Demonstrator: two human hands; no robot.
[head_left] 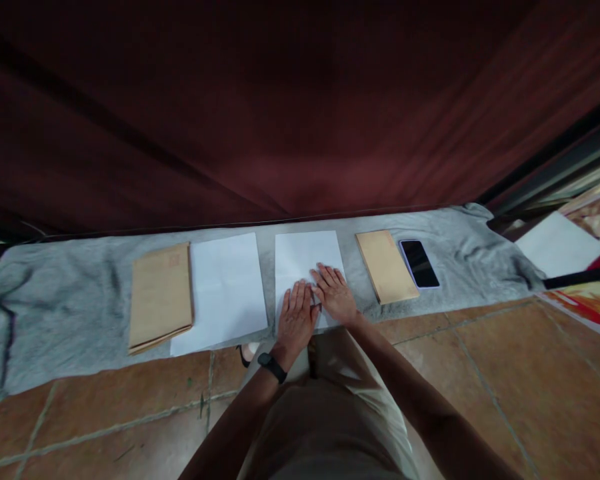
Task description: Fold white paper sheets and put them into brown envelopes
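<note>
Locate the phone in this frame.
In the head view, the phone lies face up on the grey cloth, right of the hands, just beside the right-hand brown envelope.

Both arms are bare from the lower edge of the picture up to the hands, with no sleeves in view. Just behind the left hand (296,320), a black band (273,367) with a small dark, rounded face wraps the wrist. The right hand (336,293) carries no rings or band that can be made out. Below the hands, khaki-beige trousers (325,413) cover the knees, the fabric creased in soft folds.
</note>
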